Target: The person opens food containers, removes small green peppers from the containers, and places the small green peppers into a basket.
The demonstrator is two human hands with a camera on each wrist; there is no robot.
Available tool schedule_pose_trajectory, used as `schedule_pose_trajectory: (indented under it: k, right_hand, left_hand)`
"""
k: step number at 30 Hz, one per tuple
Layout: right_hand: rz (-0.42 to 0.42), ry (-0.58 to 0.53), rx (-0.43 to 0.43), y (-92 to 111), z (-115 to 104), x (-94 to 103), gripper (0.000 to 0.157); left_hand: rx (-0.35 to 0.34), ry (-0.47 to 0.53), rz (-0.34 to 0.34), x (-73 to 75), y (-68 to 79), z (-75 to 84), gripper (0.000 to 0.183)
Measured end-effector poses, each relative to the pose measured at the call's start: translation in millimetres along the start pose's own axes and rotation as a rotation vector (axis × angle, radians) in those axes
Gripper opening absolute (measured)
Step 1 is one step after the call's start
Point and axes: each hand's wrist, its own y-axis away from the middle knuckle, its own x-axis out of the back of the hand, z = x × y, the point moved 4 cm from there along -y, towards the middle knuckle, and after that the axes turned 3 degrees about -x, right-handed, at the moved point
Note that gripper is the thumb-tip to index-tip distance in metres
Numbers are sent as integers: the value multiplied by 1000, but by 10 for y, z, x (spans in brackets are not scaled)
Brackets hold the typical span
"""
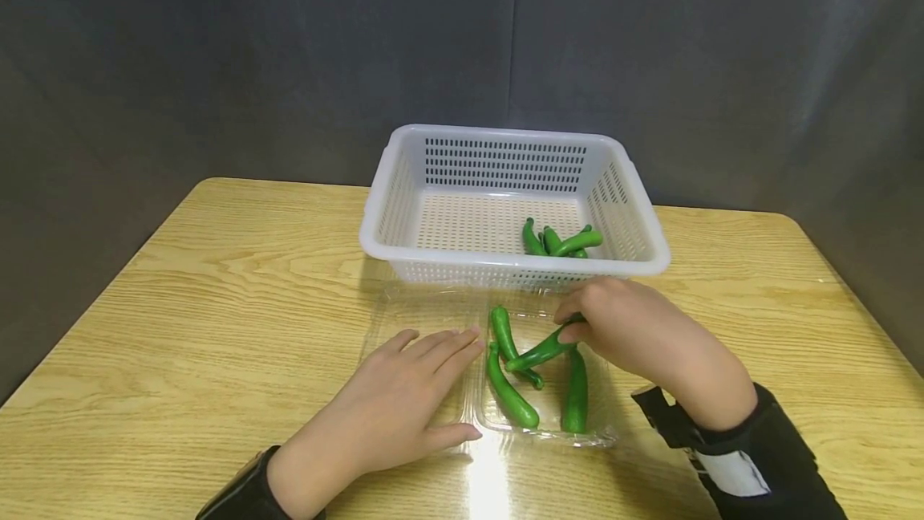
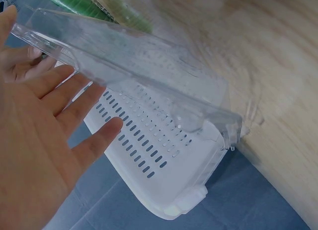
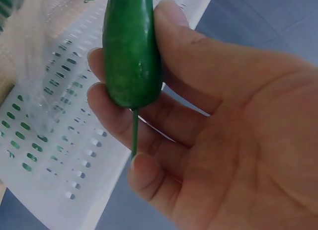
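Note:
In the head view, my right hand (image 1: 628,335) pinches a green chili pepper (image 1: 540,351) between thumb and fingers, above the right half of a clear plastic clamshell box (image 1: 549,416). The right wrist view shows this pepper's thick end and thin stem among the fingers. Three more peppers lie in that half: one upper left (image 1: 503,329), one lower left (image 1: 514,401), one at the right (image 1: 575,400). My left hand (image 1: 400,400) spreads its straight fingers over the box's open lid (image 1: 433,303), fingertips near the middle fold. Whether its palm touches the lid cannot be told.
Behind the box stands a white slotted plastic basket (image 1: 516,263), with several green peppers (image 1: 577,243) in its front right corner. Both stand on a wood-grain table (image 1: 238,303). A dark cloth (image 1: 289,62) hangs behind the table.

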Motion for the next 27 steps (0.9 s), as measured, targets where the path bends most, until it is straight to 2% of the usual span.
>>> schedule_pose_trajectory:
  k: [7, 11, 14, 17, 21, 27]
  right_hand:
    - [75, 19, 14, 49, -30, 73, 10]
    - [93, 30, 26, 72, -32, 109, 14]
    - [95, 24, 6, 98, -16, 145, 15]
    - [115, 14, -27, 132, 3, 196, 9]
    - [177, 13, -27, 162, 5, 264, 12]
    - [279, 36, 34, 164, -10, 320, 17]
  left_hand:
    - [-2, -7, -3, -2, -3, -8, 81]
    - [-2, 1, -7, -4, -6, -8, 80]
    - [-2, 9, -7, -4, -7, -7, 81]
    - [-4, 9, -4, -3, -8, -5, 81]
    - [-5, 7, -4, -2, -9, -5, 81]
    - [-2, 18, -7, -1, -8, -3, 80]
